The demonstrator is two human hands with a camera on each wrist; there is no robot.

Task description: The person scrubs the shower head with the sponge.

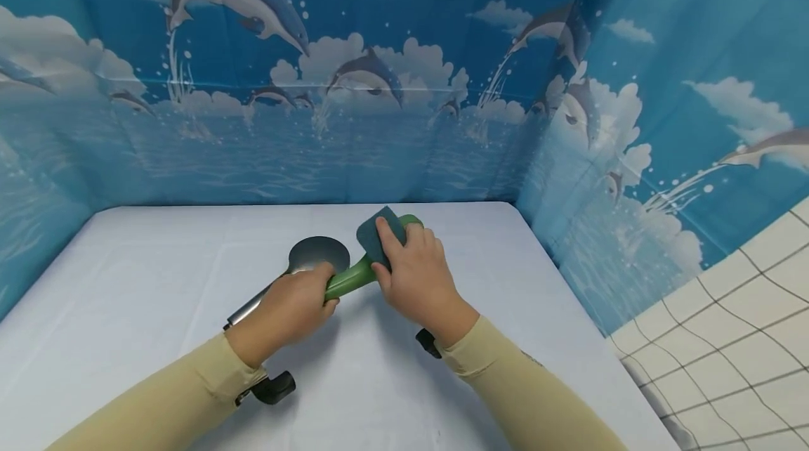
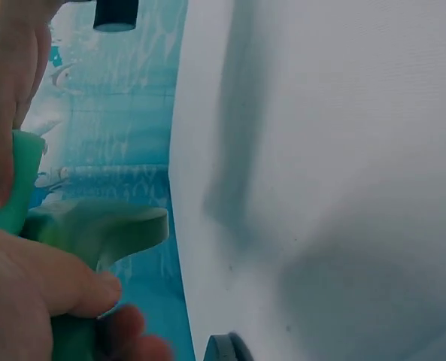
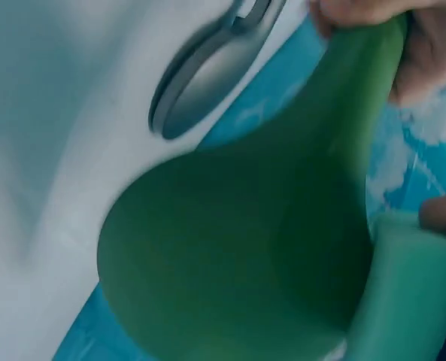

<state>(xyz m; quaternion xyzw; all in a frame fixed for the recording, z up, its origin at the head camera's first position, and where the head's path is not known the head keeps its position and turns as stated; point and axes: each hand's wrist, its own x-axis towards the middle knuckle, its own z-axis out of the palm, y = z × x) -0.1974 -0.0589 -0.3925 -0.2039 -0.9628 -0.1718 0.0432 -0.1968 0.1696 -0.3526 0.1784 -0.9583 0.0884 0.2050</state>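
My left hand (image 1: 292,309) grips the handle of a green shower head (image 1: 350,280), held above the white table. In the right wrist view its smooth, rounded head (image 3: 230,256) flares out from the handle. My right hand (image 1: 420,275) holds a sponge (image 1: 371,234) against the head's far end, fingers over its dark teal side. The sponge's lighter green side shows in the left wrist view (image 2: 27,169). Beyond my left hand lies a second shower head (image 1: 318,250) with a dark round face and silver handle, partly hidden by that hand.
The white-covered table (image 1: 158,261) has rounded far corners. A blue dolphin-print curtain (image 1: 379,156) hangs behind it and along the sides. White tiles (image 1: 727,338) show at the right. Dark wrist devices (image 1: 274,388) hang under both sleeves.
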